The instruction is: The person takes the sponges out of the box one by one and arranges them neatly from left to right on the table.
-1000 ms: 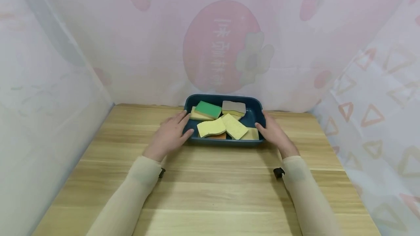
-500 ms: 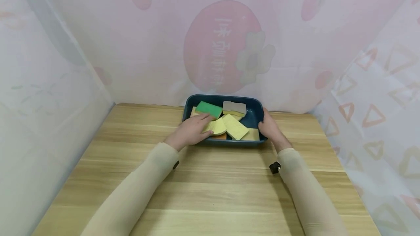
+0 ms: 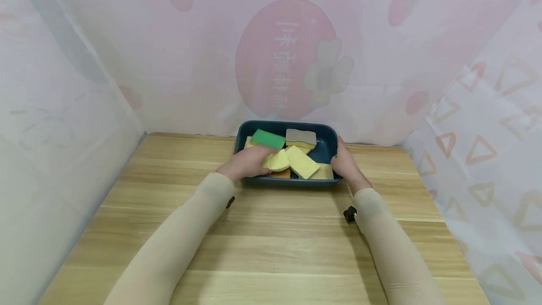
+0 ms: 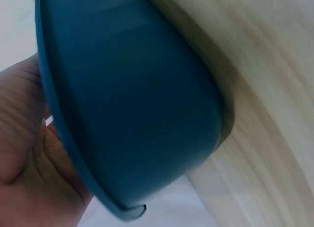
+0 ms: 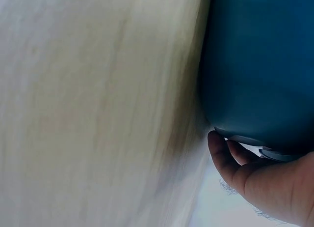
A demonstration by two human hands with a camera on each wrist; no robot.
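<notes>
Sponges fill the blue tray (image 3: 326,150) at the table's (image 3: 271,239) far edge, none out yet, as far as we can see. Our left hand (image 3: 245,164) curls over the pale yellow sponge (image 3: 277,160), apparently gripping it; our right hand (image 3: 345,164) holds the tray's right rim. Green (image 3: 267,139), grey (image 3: 301,136) and orange (image 3: 282,173) sponges crowd around. A curtain (image 3: 292,55) hangs close behind.

Only 1 bit of writing to be seen: 5 pale signs in a column on the big pink round shape (image 3: 288,58) printed on the thin curtain (image 3: 381,84) behind the table. Look like Chinese signs, seen the wrong way round through the cloth. Too faint and flipped to read. Nothing written on the blue tray (image 3: 328,150), the sponges or the sleeves.
</notes>
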